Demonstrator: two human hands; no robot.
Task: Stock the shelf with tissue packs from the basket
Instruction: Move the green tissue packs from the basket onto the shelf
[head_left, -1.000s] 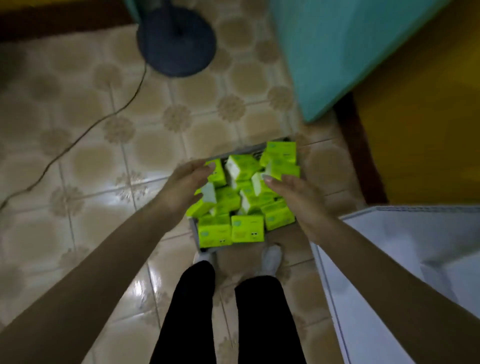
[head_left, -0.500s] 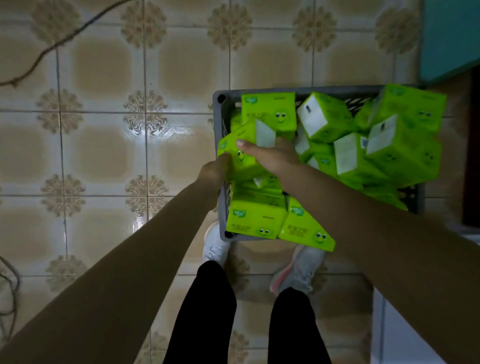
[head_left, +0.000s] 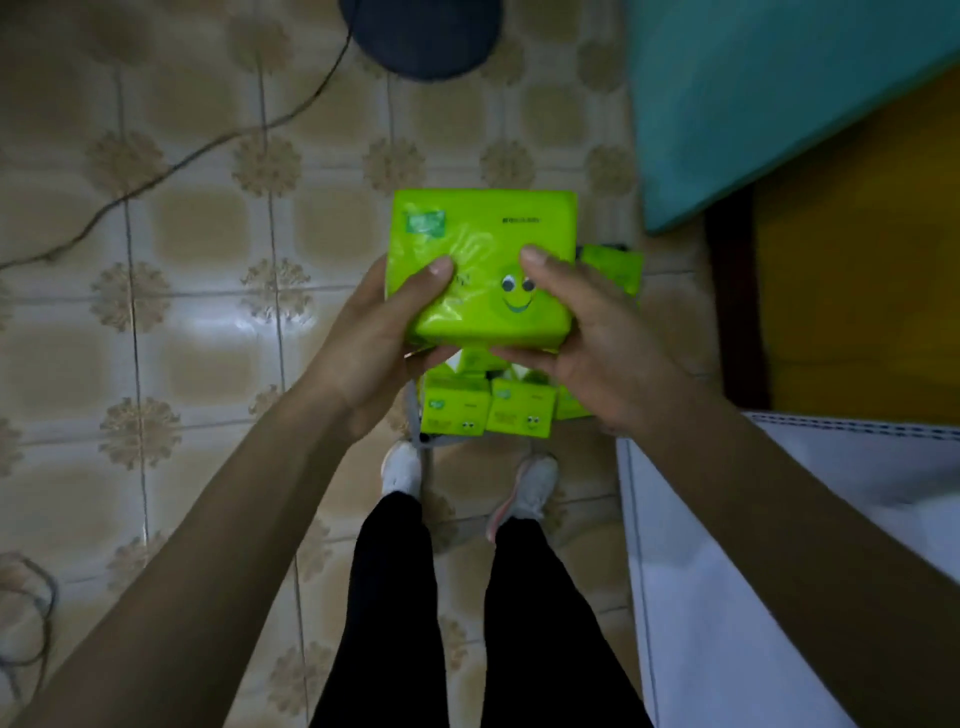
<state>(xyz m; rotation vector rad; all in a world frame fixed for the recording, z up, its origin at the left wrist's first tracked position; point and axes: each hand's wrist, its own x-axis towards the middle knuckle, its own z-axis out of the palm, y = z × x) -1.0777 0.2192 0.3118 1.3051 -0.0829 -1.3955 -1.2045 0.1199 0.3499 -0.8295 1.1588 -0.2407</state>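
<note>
Tissue pack (head_left: 483, 228) face-up, crosswise between left hand (head_left: 374, 338), right hand (head_left: 592, 332).

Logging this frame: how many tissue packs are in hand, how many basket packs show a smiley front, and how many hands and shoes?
held tissue pack: 1
basket packs with smiley front showing: 2 (others partly hidden, not counted)
hands, left hand and right hand: 2
shoes: 2
Total: 7

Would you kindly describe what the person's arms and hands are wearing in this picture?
The left hand and right hand show no gloves, rings or watch. Both arms are bare, with no sleeves in view. The thumbnails are short and unpainted.
</note>
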